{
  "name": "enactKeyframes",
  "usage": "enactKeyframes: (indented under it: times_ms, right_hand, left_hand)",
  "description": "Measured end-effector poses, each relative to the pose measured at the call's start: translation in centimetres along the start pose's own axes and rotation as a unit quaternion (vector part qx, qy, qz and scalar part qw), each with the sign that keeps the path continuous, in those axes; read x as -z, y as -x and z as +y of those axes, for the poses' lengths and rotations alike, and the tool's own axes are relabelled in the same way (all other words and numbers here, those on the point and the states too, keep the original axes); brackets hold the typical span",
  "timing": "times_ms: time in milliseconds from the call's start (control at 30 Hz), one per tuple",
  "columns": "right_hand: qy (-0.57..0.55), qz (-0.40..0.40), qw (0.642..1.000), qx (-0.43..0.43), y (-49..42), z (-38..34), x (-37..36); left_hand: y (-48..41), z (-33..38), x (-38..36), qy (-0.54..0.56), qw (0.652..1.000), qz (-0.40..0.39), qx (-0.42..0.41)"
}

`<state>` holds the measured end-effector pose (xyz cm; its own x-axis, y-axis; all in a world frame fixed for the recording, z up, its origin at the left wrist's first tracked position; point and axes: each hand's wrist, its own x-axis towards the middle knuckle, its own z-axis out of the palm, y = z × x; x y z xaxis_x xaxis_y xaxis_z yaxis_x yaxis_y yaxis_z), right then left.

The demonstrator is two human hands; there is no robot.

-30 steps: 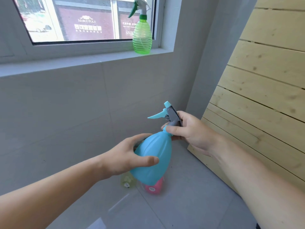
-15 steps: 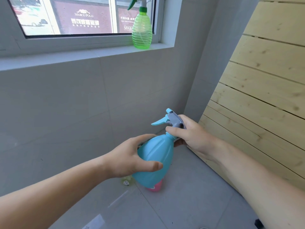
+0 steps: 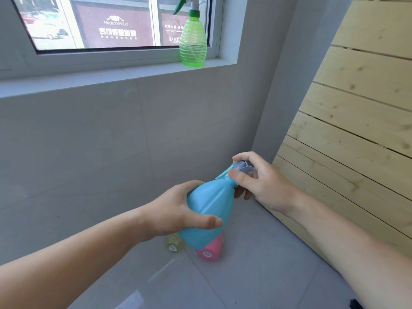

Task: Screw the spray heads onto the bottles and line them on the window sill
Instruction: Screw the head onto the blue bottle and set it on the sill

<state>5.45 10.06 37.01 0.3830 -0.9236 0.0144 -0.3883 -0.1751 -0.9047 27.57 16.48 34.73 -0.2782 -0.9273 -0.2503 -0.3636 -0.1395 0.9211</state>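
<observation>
My left hand (image 3: 176, 210) grips the body of a light blue bottle (image 3: 207, 212), held tilted in the air with its neck up and to the right. Around the blue and grey spray head (image 3: 242, 167) at that neck, my right hand (image 3: 263, 184) is closed, with the thumb on the collar. A green bottle (image 3: 192, 44) with its spray head on stands upright at the right end of the window sill (image 3: 111, 76). On the floor under the blue bottle lie a pink bottle (image 3: 210, 250) and a pale yellow bottle (image 3: 174, 244), both partly hidden.
A pale wooden slatted panel (image 3: 356, 130) leans against the wall on the right. Grey tiled wall (image 3: 89, 152) runs below the sill, grey floor tiles (image 3: 245, 275) below that. The window glass fills the top left.
My right hand has turned around the spray head, so the trigger that pointed left is now mostly covered by my fingers. The bottle stays in my left hand; the view has shifted slightly.
</observation>
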Motion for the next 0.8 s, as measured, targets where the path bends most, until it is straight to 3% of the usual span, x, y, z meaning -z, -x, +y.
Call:
enactKeyframes:
  times_ms: [433, 800]
  right_hand:
    - [0.155, -0.088, 0.984, 0.015, -0.3, 0.3, 2.4]
    - [0.294, -0.012, 0.948, 0.124, -0.7, -0.2, 2.3]
  left_hand:
    - [0.3, 0.0, 0.0, -0.016, 1.000, -0.009, 0.000]
    - [0.0, 0.2, -0.5, 0.031, 0.999, -0.024, 0.038]
